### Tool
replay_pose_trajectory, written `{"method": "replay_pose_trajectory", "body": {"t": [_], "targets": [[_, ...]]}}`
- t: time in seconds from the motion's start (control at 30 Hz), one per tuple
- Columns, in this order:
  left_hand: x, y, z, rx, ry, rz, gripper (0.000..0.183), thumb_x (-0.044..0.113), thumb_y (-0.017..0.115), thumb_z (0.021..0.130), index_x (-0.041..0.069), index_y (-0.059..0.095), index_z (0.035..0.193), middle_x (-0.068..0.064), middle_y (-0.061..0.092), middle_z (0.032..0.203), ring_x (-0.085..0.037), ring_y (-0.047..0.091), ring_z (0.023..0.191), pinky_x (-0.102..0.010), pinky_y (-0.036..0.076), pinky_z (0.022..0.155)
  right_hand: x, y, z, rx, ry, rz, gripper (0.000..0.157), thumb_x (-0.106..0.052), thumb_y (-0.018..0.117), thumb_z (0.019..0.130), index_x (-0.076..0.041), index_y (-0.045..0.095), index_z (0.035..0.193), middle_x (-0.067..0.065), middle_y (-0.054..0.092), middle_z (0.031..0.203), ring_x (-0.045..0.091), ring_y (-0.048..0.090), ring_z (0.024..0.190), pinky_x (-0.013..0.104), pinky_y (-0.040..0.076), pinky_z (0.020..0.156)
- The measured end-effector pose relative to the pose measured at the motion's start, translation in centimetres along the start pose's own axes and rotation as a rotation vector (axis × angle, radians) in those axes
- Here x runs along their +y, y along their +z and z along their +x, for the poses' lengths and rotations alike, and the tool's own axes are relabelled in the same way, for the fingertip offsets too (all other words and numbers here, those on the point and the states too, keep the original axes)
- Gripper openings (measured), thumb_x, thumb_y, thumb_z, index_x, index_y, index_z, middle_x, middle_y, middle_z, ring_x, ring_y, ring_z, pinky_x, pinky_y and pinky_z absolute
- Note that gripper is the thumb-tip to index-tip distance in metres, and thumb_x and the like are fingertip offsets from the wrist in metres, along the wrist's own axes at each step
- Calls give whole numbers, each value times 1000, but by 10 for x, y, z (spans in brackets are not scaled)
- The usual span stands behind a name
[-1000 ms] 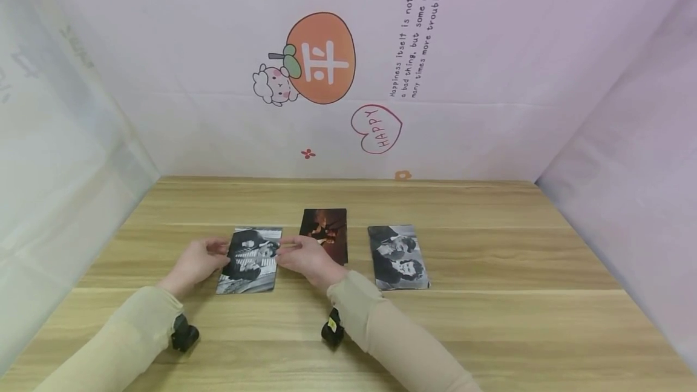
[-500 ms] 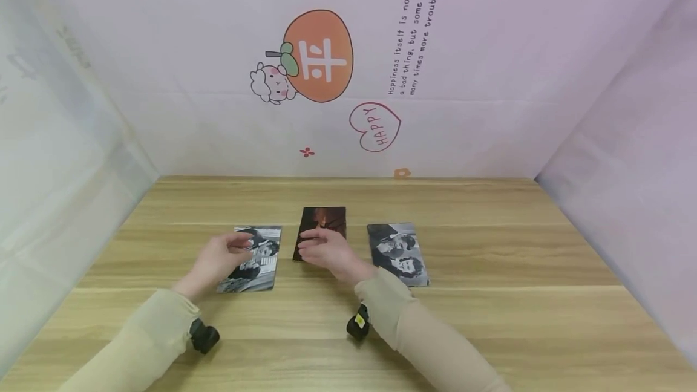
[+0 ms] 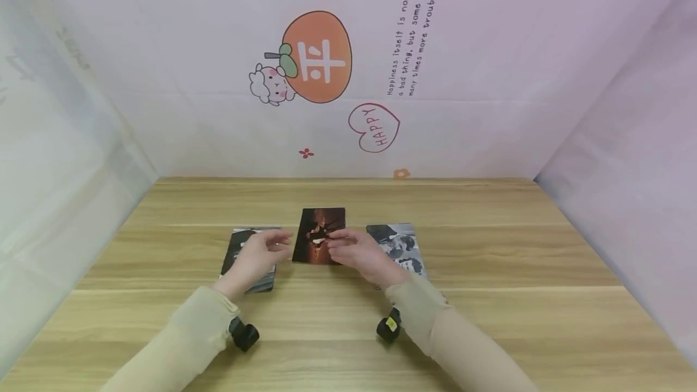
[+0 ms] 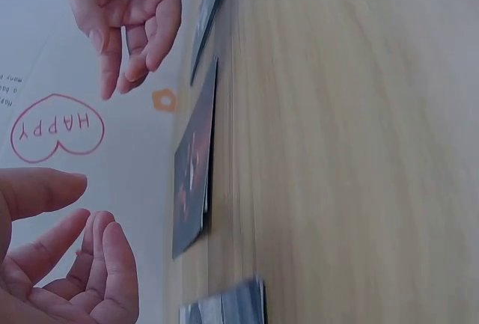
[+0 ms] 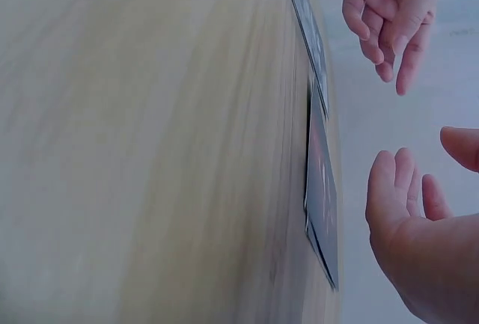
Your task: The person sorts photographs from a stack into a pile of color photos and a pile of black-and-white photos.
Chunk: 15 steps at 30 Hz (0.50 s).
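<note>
Three stacks of photo cards lie on the wooden table. In the head view the dark reddish-brown photo stack [image 3: 313,225] is in the middle. My left hand [image 3: 258,259] hovers between it and the left black-and-white photo stack [image 3: 265,283], covering much of the latter. My right hand [image 3: 365,256] is over the dark stack's right edge, its wrist overlapping the right black-and-white photo stack [image 3: 400,241]. Both wrist views show the hands raised above the cards, palms facing, fingers relaxed and slightly bent, with nothing between them. The dark stack [image 4: 194,170] shows loosely layered edges.
A white printed cloth backdrop [image 3: 463,77] rises at the table's far edge, with cloth walls on the left [image 3: 60,138] and right [image 3: 637,138]. Bare wood [image 3: 321,343] of the table shows in front of the stacks. A small black camera sits at each wrist.
My hands have come away from the sides of the left stack and moved right, to either side of the dark middle stack. The three stacks stay where they were.
</note>
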State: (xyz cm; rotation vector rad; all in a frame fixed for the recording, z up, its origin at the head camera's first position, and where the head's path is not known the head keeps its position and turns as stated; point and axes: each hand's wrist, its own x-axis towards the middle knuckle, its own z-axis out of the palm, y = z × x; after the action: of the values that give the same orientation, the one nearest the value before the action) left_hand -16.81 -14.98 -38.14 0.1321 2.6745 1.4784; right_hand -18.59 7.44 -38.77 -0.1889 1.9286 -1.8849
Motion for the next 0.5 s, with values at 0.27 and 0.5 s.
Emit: {"method": "replay_pose_trajectory", "body": {"t": [0.27,0.5], "targets": [[16,24,6,11,6,-83,36,1,63,86,-4,58,122,-18,64,112,-31,63,103,-38,54,88,-2,-21,-10,39,0,-4,45,3,52,91,9,41,134,31,47,132,41,48,123,40,46,103],[26,45,11,-6,14,-147,33,-4,63,85,-7,60,118,-22,65,109,-30,65,97,-33,57,80,4,-46,-17,45,-11,40,45,2,48,94,12,36,136,33,42,134,42,43,127,43,41,108]]}}
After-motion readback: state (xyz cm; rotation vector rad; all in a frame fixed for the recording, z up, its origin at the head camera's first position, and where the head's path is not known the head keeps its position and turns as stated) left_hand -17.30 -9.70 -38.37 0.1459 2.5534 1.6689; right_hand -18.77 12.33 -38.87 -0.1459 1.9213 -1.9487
